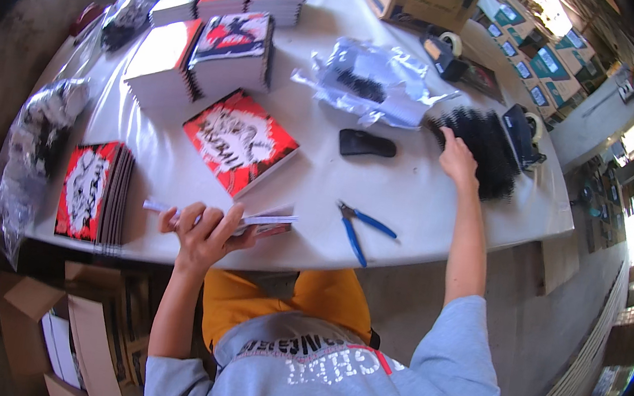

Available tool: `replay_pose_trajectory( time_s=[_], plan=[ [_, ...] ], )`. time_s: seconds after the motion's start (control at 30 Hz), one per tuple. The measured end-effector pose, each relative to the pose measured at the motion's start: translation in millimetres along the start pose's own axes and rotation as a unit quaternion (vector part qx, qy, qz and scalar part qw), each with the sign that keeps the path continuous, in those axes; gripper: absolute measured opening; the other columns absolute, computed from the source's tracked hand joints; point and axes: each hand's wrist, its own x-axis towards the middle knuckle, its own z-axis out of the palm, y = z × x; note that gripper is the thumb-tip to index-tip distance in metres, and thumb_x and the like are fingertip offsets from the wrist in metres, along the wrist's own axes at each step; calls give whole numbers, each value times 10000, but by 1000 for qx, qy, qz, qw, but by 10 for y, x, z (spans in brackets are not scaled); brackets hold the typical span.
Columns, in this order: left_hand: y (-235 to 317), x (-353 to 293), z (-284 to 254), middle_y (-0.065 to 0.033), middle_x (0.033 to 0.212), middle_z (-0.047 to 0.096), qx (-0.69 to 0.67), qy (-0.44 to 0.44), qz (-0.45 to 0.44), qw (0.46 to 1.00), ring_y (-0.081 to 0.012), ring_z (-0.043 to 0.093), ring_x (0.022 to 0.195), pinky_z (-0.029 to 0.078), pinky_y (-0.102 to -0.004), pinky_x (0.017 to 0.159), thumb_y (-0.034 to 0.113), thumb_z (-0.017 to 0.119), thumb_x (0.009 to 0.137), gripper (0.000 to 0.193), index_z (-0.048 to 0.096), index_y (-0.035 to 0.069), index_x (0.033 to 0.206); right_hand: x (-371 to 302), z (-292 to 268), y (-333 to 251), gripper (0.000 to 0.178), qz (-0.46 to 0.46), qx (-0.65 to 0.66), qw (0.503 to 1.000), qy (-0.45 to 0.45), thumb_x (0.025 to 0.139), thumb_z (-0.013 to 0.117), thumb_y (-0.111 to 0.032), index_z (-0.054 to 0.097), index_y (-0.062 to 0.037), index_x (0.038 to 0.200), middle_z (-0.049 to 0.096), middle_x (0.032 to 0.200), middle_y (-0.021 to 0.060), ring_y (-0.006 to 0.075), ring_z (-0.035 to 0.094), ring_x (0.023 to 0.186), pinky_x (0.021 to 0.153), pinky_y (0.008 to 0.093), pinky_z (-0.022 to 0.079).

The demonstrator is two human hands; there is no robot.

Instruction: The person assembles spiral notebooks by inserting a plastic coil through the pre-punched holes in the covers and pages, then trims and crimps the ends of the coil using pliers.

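Note:
My left hand [206, 233] is closed round a thin booklet [273, 221], held nearly edge-on above the front edge of the table. On the right, a pile of black spiral binding coils [488, 154] lies on the tabletop. The fingers of my right hand [460, 160] are pinched at the pile's left side, on a coil; the fingertips are partly lost against the black. Blue-handled cutting pliers [359, 228] lie between my hands with their handles apart. Beyond my left hand a red and white book [241, 143] rests flat, cover up.
Book stacks [230, 53] stand at the back left, and a bound stack [92, 190] at the front left. Clear plastic bags [43, 141] line the left edge. Toward the right are a coil bag [382, 83], a dark oblong object [367, 145] and tape dispensers [525, 136].

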Motion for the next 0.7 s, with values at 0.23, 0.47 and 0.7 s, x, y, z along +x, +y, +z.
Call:
replay_pose_trajectory(
  time_s=[0.23, 0.47, 0.7],
  plan=[
    [320, 24, -30, -53, 922, 452, -25, -29, -127, 991, -251, 434, 1002, 59, -547, 1029, 582, 693, 622, 592, 594, 151, 1017, -38, -158, -69, 394, 2, 3, 1000, -19, 907, 384, -450, 545, -226, 1188, 598, 1097, 183, 404, 531, 1059, 891, 489, 416],
    [513, 79, 34, -87, 943, 384, -70, 3, -208, 975, -331, 344, 1092, 70, -568, 1034, 702, 724, 502, 814, 497, 118, 1022, -226, -392, -179, 255, -171, 157, 970, 75, 917, 457, -161, 567, -67, 1127, 603, 1072, 167, 308, 582, 1003, 864, 377, 441],
    [646, 53, 41, -102, 971, 351, -49, 62, -276, 958, -329, 323, 1106, 111, -609, 997, 695, 716, 497, 765, 415, 130, 917, -1646, -691, -1344, 235, -382, 373, 837, -119, 767, 629, 30, 665, -46, 987, 606, 780, 57, 147, 542, 682, 616, 237, 424]
  ],
)
